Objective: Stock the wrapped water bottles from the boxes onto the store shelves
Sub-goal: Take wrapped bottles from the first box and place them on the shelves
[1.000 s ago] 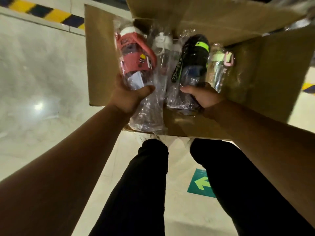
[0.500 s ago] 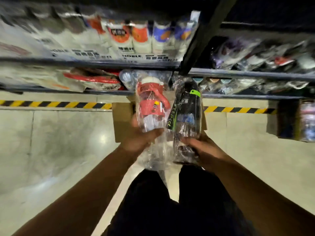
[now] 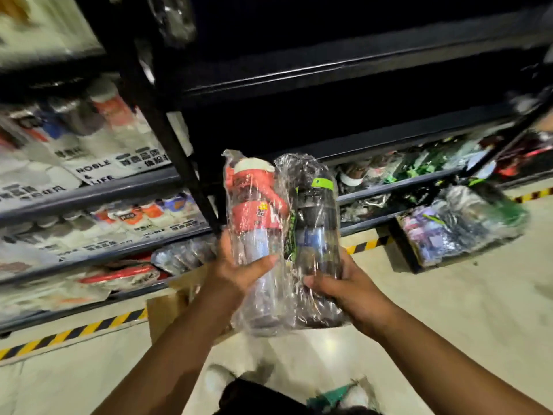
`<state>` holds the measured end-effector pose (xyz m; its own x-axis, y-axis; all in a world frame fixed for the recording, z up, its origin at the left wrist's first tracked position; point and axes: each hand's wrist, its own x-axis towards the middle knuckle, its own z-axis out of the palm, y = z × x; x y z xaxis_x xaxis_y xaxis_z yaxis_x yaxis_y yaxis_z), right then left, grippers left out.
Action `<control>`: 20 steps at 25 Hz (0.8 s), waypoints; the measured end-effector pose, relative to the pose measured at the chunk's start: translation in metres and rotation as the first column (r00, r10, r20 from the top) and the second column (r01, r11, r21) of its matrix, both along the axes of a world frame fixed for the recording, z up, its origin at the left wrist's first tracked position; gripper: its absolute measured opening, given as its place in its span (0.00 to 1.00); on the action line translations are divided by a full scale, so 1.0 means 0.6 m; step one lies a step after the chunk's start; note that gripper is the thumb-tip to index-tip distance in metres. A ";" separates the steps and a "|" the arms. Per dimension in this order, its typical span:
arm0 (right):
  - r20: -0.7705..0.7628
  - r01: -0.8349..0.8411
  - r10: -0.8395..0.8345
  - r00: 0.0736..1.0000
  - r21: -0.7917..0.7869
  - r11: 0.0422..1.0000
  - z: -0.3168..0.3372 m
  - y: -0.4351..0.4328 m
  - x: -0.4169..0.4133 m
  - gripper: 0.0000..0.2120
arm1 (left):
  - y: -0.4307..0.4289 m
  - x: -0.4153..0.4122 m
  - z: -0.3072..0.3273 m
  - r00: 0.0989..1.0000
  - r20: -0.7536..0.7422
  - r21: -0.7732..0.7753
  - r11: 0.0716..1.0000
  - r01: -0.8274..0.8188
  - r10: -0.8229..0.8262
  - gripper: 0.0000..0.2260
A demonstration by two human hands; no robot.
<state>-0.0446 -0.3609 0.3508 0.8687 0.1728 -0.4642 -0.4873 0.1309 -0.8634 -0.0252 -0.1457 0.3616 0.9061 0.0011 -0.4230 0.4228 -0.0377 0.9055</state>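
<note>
Presently we grip the red bottle (image 3: pixel 254 211) in the left hand (image 3: pixel 236 272) and the black bottle (image 3: pixel 317 226) in the right hand (image 3: pixel 339 290), fingers (image 3: pixel 258 263) curled round their lower bodies before the shelves (image 3: pixel 389 188); we judge them light, rigid, slippery-wrapped.

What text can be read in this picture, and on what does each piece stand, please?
"NOBLE & LIFE": white packaging at left.
Chinese characters beside it: too blurred to read.
Green lettering on the black bottle: unreadable.
Yellow badge on the red bottle: too small.
</note>
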 end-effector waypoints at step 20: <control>0.555 0.417 -0.262 0.790 -0.172 0.892 0.395 -0.648 0.272 0.31 | -0.650 0.388 0.400 0.733 0.589 0.062 0.923 0.380 -0.341 0.41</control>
